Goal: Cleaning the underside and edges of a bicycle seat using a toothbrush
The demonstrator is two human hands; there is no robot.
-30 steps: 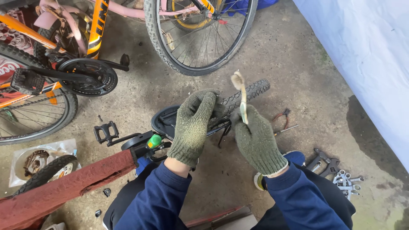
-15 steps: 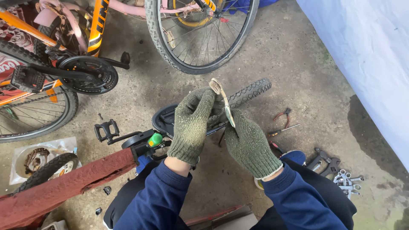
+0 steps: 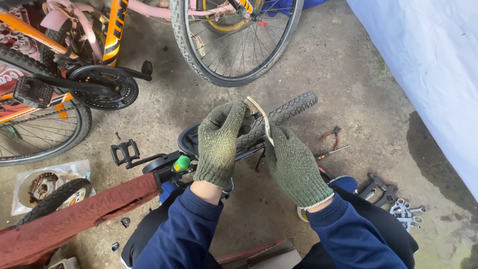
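Pinching a thin, pale, curved strip between both green knit-gloved hands: left hand closed on its frayed upper end, right hand closed lower down. Strip worn, dirty, bent, held clear above a small black knobby tyre; work seemingly midway, wheel not refitted. Red-handled pliers and wrenches lying beyond the right hand.

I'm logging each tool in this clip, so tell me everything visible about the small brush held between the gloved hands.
The brush is small and slim, with a pale, worn-looking handle and a short tuft of light bristles at its upper end. It looks like a used toothbrush, though the material is hard to tell. It slants from the left hand, whose fingertips pinch the bristle end, down to the right hand, which grips the handle. It is held above a knobby black tyre.
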